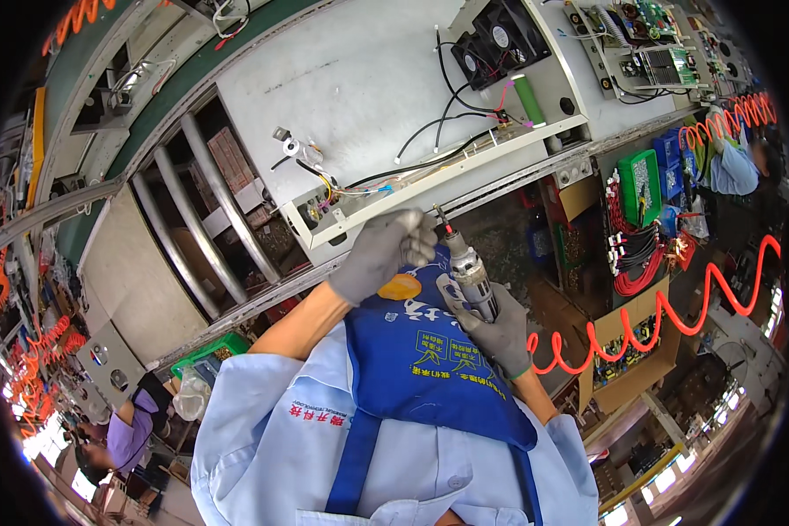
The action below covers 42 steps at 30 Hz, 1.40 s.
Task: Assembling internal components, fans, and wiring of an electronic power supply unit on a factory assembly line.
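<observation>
My right hand (497,331), in a grey glove, is wrapped round a silver power screwdriver (472,279) whose bit points up and away from me. Just left of the bit is my gloved left hand (386,252), its fingers curled together; whatever they may hold is hidden. Both hands are in front of my blue apron (430,359). Beyond them lies an open metal chassis (359,96) with two black fans (502,39), a green cylinder (529,99) and loose black wires (443,105). My left hand is close to its near edge, where a small white component (298,149) stands.
A red coiled hose (675,320) stretches from beside my right hand to the right. Metal rollers (203,193) lie left of the chassis. On the right are a green bin (642,188), bundled red and black cables (633,259) and a cardboard box (627,373). Other people work further off.
</observation>
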Each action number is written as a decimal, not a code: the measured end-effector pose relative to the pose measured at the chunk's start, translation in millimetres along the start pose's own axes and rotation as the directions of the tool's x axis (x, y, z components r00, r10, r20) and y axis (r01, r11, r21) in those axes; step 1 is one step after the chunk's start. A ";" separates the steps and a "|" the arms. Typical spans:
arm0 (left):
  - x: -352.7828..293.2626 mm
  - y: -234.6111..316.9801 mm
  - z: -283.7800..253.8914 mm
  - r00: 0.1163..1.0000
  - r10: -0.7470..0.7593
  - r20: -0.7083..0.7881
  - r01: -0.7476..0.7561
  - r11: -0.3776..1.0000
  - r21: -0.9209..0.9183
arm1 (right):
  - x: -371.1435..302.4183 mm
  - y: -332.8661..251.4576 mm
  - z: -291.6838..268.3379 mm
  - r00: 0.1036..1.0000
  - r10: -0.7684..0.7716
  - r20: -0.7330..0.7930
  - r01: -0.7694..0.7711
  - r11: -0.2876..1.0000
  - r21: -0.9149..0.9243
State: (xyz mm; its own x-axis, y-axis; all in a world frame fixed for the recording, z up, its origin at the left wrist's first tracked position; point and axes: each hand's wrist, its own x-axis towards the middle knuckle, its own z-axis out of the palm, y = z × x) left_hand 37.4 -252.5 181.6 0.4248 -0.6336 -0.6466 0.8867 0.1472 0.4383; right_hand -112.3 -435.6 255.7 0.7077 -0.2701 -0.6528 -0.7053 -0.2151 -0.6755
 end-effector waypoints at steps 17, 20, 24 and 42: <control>15.6 -14.3 21.9 0.969 0.245 0.016 -0.246 0.967 0.062 | -5.0 26.5 -25.5 0.983 -0.182 -0.022 0.179 0.979 -0.099; 11.9 -4.7 29.7 0.952 0.306 -0.020 -0.286 0.911 0.297 | -3.4 27.7 -28.8 0.961 -0.269 -0.061 0.254 0.950 -0.182; 12.1 -6.9 29.3 0.928 0.370 -0.051 -0.312 0.843 0.438 | 2.1 30.8 -28.2 0.973 -0.230 -0.015 0.223 0.957 -0.185; 45.5 -43.8 -8.2 0.901 0.336 -0.272 -0.340 0.940 0.036 | 43.9 42.5 9.4 0.988 -0.156 -0.011 0.154 0.984 -0.094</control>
State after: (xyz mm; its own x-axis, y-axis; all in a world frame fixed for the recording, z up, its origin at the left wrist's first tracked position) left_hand 19.4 -281.6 127.9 0.7309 -0.3148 -0.6055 0.6824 0.3261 0.6542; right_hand -110.9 -447.8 195.1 0.8085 -0.2438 -0.5356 -0.5885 -0.3412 -0.7330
